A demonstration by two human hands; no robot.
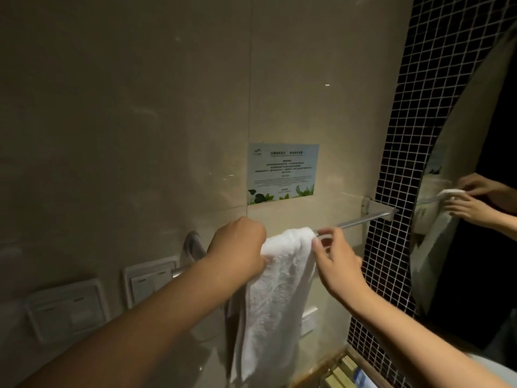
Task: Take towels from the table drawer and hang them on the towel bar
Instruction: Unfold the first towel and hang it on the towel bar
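At the lower left of the frame two white plastic wall switch plates (67,309) sit side by side on the glossy beige tiled wall (126,107). Just right of them, the left hand (237,247) is closed on the left edge of the white terry towel (275,289), which is draped over the round silver metal towel bar (361,219) near the middle of the frame and hangs down toward the bottom edge. Above the towel, a pale blue printed notice with green leaves (283,173) is stuck to the wall. The right hand (338,264) pinches the towel's upper right edge between thumb and fingertips, right at the bar. Further right runs a strip of small dark mosaic tiles (397,163), then a mirror (475,191) at the right edge reflecting both hands and the towel.
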